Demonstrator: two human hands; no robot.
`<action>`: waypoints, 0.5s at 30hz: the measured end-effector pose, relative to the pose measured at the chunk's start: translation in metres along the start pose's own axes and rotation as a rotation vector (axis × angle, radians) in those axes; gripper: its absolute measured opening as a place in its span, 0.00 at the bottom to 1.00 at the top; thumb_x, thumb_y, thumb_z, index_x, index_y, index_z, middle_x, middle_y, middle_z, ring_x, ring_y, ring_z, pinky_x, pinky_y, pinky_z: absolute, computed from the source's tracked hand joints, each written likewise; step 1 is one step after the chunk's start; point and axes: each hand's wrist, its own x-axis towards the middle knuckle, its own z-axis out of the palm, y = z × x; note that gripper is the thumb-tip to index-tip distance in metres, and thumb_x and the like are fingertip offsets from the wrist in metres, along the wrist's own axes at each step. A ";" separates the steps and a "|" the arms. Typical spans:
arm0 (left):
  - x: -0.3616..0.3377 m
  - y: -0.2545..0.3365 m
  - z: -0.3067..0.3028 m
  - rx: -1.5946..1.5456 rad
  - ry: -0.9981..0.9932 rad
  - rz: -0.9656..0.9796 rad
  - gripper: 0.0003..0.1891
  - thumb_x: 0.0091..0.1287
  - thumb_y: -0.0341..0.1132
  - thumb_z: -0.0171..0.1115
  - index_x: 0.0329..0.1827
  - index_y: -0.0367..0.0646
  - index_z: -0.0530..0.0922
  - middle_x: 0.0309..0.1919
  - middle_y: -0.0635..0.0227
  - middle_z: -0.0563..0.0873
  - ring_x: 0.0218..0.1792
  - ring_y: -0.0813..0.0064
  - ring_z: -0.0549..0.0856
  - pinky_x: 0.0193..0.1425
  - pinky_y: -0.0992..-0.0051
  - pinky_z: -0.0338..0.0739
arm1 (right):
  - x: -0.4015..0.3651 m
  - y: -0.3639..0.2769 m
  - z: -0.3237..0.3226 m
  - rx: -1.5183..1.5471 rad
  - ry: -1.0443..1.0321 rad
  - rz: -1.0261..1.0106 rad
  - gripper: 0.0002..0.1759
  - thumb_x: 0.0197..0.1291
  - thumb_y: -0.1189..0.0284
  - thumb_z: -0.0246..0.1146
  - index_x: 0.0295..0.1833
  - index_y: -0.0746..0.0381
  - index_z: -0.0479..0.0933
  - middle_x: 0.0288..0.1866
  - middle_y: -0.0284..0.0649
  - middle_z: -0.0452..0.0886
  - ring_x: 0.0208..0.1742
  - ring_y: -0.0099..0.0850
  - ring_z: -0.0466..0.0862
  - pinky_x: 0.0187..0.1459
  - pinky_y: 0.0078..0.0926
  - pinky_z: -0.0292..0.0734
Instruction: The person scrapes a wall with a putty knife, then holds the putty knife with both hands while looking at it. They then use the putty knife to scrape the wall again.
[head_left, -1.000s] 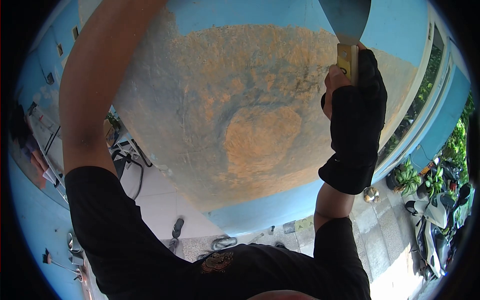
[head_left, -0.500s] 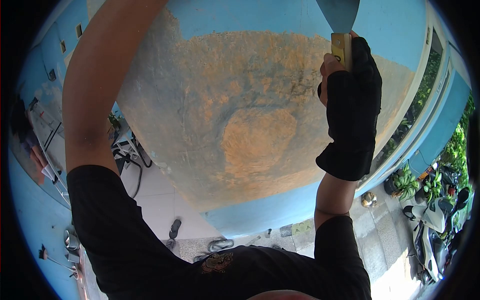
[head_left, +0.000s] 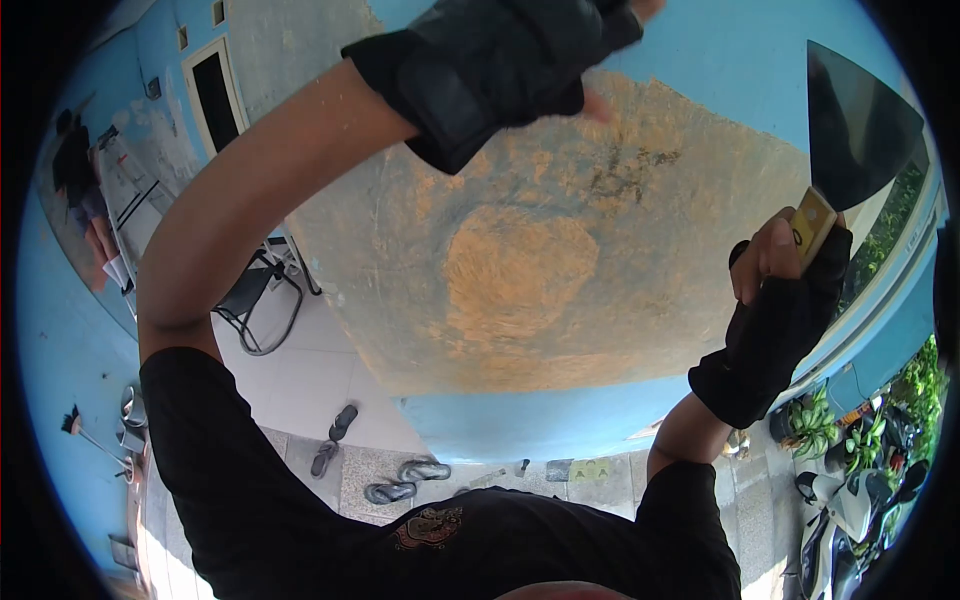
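My right hand (head_left: 785, 310), in a black fingerless glove, is closed around the yellow handle of a putty knife (head_left: 862, 125). The knife's wide dark blade points up, in front of the wall's right side. At the top centre is my left hand (head_left: 500, 75), also gloved, its thumb apart from the other fingers and nothing visible in it. Part of that hand is cut off by the frame's upper edge. Behind both hands stands a blue wall (head_left: 740, 60) with a large bare patch (head_left: 520, 270) of grey and orange plaster.
Sandals (head_left: 390, 492) lie on the paving below the wall. A dark folding chair (head_left: 258, 300) is at the left, with another person (head_left: 80, 175) farther back. Potted plants (head_left: 810, 425) and a motorcycle (head_left: 850, 510) stand on the right. A broom (head_left: 95, 435) leans at lower left.
My right hand has moved right and down with the putty knife, whose blade now tilts right. My left hand has come down into view at the top. The view has shifted slightly.
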 end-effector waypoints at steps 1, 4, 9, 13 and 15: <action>0.005 0.016 -0.026 -0.323 -0.171 0.023 0.29 0.61 0.52 0.73 0.60 0.45 0.79 0.62 0.59 0.83 0.68 0.59 0.79 0.69 0.58 0.74 | 0.002 0.003 -0.011 0.041 -0.024 0.021 0.10 0.70 0.77 0.58 0.53 0.64 0.68 0.25 0.33 0.68 0.15 0.17 0.63 0.17 0.17 0.57; 0.006 0.080 -0.084 -1.042 -0.564 0.170 0.23 0.61 0.54 0.68 0.54 0.51 0.86 0.57 0.66 0.88 0.63 0.62 0.83 0.70 0.60 0.76 | 0.005 0.013 -0.028 0.120 -0.059 0.015 0.09 0.70 0.77 0.58 0.51 0.63 0.67 0.24 0.32 0.67 0.14 0.17 0.62 0.17 0.18 0.57; 0.025 0.111 -0.107 -1.181 -0.860 0.098 0.17 0.58 0.52 0.71 0.41 0.51 0.85 0.50 0.70 0.89 0.53 0.66 0.87 0.55 0.64 0.83 | 0.008 0.038 -0.056 0.030 -0.177 0.147 0.23 0.67 0.72 0.65 0.66 0.66 0.72 0.31 0.32 0.75 0.21 0.18 0.72 0.21 0.18 0.66; 0.045 0.078 -0.098 -0.860 -0.456 -0.196 0.14 0.56 0.45 0.76 0.38 0.50 0.84 0.40 0.72 0.89 0.42 0.68 0.89 0.43 0.66 0.85 | 0.017 0.042 -0.054 -0.032 -0.316 0.188 0.25 0.68 0.72 0.63 0.69 0.65 0.73 0.36 0.34 0.78 0.27 0.18 0.75 0.30 0.19 0.71; 0.048 0.058 -0.092 -0.769 -0.259 -0.410 0.13 0.54 0.39 0.79 0.39 0.50 0.84 0.39 0.71 0.90 0.41 0.68 0.90 0.43 0.68 0.85 | 0.028 0.045 -0.042 -0.107 -0.372 0.083 0.24 0.68 0.72 0.63 0.68 0.65 0.74 0.36 0.33 0.78 0.28 0.18 0.75 0.31 0.19 0.72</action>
